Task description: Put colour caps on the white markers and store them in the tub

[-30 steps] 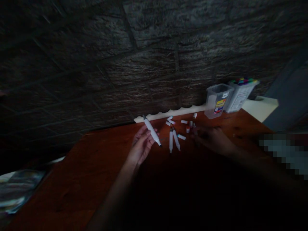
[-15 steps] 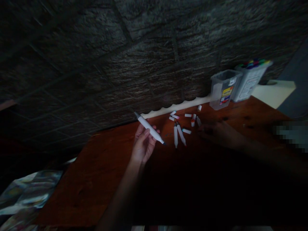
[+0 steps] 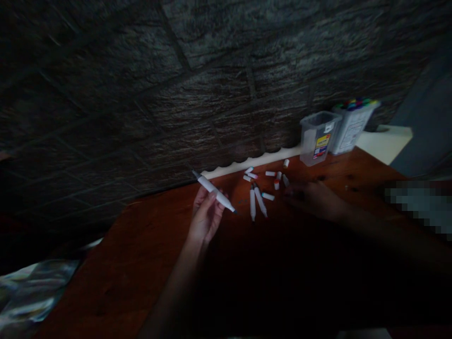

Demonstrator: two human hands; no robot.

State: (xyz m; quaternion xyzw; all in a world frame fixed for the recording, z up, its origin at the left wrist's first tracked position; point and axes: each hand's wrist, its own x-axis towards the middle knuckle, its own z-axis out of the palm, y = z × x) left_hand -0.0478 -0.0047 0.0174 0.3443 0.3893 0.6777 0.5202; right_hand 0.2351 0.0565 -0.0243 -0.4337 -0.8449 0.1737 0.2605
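My left hand is closed around a white double-ended marker, which tilts down to the right above the table. Both ends of it are bare, with a grey tapered end at upper left and a dark teal tip at lower right. In deep shadow, my right hand has its fingers bent around a pale tapered marker, of which only the upper end shows. Between the hands lie two uncapped white markers. Around them are several white caps, among them a teal-ended cap and an orange-ended cap.
At the back right stand a clear plastic box with a label and a second box full of coloured markers. A cream wavy-edged strip runs along the stone wall. Plastic wrapping lies beyond the wooden table's left edge.
The view has shifted slightly, so the boxes sit lower and more to the left. Both hands keep nearly the same pose over the table, and the left still holds its marker.
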